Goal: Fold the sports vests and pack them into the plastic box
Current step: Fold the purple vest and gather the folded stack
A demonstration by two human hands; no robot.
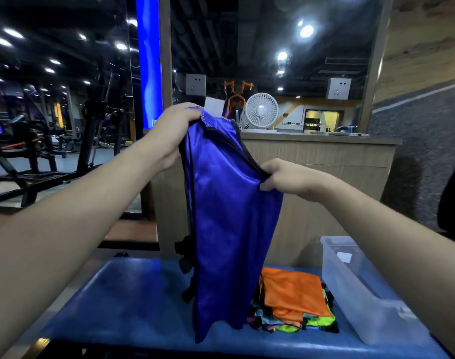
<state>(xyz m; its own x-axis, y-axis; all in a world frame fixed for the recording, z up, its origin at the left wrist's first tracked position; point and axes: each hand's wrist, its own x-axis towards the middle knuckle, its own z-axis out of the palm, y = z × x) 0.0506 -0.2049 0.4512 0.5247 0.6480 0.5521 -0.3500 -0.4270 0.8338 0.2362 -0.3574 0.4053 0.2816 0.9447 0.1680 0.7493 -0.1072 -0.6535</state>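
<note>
A shiny blue sports vest (229,224) with black trim hangs upright in the air above the blue bench (122,301). My left hand (172,136) grips its top edge, high up. My right hand (285,177) pinches the vest's right edge, lower down. The vest's bottom hem dangles just over the bench. A pile of several vests, orange (293,294) on top with green and other colours beneath, lies on the bench to the right. A clear plastic box (355,288) stands at the bench's right end; I see no vests in the part that shows.
A wooden counter (319,161) rises behind the bench with a white fan (261,110) on it. Gym machines (40,141) fill the floor to the left. A dark chair edge (454,193) shows at far right.
</note>
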